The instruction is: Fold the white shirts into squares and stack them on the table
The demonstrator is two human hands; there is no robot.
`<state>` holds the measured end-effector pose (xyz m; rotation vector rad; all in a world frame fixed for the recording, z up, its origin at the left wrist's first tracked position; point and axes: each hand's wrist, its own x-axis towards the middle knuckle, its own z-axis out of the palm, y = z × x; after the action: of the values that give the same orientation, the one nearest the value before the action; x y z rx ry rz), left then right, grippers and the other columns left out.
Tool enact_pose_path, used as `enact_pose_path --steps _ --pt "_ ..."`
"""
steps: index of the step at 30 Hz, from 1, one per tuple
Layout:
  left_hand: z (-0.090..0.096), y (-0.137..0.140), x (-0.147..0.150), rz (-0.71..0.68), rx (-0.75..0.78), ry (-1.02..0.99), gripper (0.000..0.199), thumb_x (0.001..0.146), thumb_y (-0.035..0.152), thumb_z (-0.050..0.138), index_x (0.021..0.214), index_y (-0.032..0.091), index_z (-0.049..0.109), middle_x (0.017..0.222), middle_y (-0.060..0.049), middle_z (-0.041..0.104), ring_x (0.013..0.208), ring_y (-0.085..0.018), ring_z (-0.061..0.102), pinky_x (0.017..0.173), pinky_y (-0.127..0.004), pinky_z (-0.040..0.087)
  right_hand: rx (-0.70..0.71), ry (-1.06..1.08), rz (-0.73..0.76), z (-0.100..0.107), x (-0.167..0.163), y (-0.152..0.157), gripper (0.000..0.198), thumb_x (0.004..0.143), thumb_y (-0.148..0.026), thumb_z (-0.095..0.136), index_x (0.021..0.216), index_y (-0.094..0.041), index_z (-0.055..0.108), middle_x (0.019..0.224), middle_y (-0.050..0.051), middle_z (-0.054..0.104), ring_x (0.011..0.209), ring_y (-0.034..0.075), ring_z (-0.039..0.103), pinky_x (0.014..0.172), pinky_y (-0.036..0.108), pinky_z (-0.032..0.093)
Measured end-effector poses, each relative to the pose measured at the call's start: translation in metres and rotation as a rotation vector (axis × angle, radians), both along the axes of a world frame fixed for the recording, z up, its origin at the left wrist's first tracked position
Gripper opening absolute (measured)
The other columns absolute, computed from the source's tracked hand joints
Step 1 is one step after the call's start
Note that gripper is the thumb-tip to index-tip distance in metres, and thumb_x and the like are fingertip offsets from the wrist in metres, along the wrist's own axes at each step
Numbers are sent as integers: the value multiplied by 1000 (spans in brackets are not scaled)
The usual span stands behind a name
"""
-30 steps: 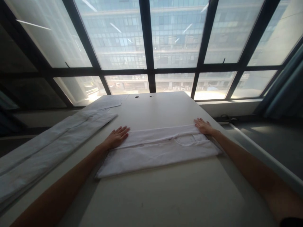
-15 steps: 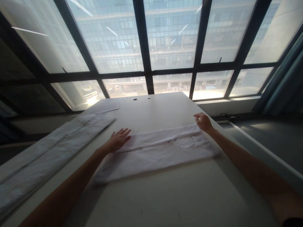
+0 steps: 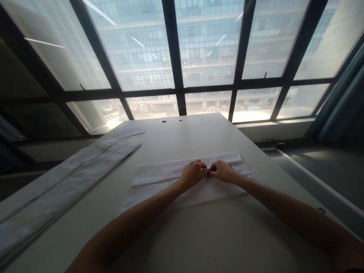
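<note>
White garment (image 3: 160,172) lies partly hidden, left grip (image 3: 192,174) and right grip (image 3: 223,171) pinching its fabric.

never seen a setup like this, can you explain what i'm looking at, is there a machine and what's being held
There's no machine: these are a person's two bare hands, seen from a camera worn on their head, looking forward and down. The white table stands before large windows. A folded white cloth lies across it, with more white fabric along the left side. The left hand and right hand meet over the cloth, seemingly pinching it between their fingertips.
</note>
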<state>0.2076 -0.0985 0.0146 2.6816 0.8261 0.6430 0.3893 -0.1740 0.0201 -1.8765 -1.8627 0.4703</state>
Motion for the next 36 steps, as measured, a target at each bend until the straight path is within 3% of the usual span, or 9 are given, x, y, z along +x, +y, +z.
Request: enact_pose_path --steps 4,11,15,18,22,25,29,33,36 --pt "-7 3 -1 -54 17 -4 15 92 21 69 94 24 83 94 -6 75 82 -19 70 74 -29 51 -8 118 48 -2 3 2 12 79 -25 71 80 -18 81 79 6 79 78 21 72 68 26 47" --pt "-9 4 -8 -184 135 51 25 101 24 60 93 26 83 98 -8 71 95 -22 65 87 -34 51 -4 162 37 -5 2 2 11 81 -18 68 81 -16 79 80 5 79 77 20 70 67 25 46" --pt "-8 2 -9 -215 42 60 26 103 25 58 94 23 83 94 -9 72 92 -21 67 88 -32 51 4 62 2 -7 -3 -2 9 86 -21 68 82 -17 76 83 5 77 79 19 69 68 25 45" --pt "-9 -2 -9 -134 15 52 27 102 23 55 112 22 80 99 -8 74 96 -22 69 90 -32 52 52 -90 -77 -10 -8 -6 9 89 -24 68 92 -18 74 91 6 76 86 21 69 73 27 44" --pt "-15 -13 -9 -22 109 22 41 102 19 51 141 21 63 131 -11 69 124 -26 62 108 -39 47 123 -208 -137 -14 -7 -7 21 97 -18 53 104 -18 73 104 10 75 101 23 67 86 30 46" --pt "-20 -20 -8 -109 115 109 49 106 29 47 154 20 47 158 -13 49 149 -28 41 123 -48 31 250 -217 -153 -14 -5 -6 36 100 -13 43 121 -14 71 118 15 71 116 24 62 99 31 45" --pt "-24 -21 -5 -213 41 218 54 108 35 39 157 13 42 163 -17 41 155 -30 32 127 -52 20 336 -209 -45 -20 -10 -2 46 104 -19 37 143 -13 60 141 16 63 134 24 53 115 37 38" --pt "-26 -18 -5 -229 38 211 51 108 35 40 155 15 44 165 -15 39 157 -26 26 129 -49 14 160 -237 115 -32 -9 6 55 109 -34 30 156 -10 45 163 18 42 154 28 32 124 49 27" --pt "-24 -18 -6 -221 -5 242 55 109 37 36 160 16 37 167 -15 36 158 -26 25 129 -48 14 -12 -304 111 -36 11 13 61 110 -41 24 160 -8 37 168 20 31 158 30 23 125 53 22"
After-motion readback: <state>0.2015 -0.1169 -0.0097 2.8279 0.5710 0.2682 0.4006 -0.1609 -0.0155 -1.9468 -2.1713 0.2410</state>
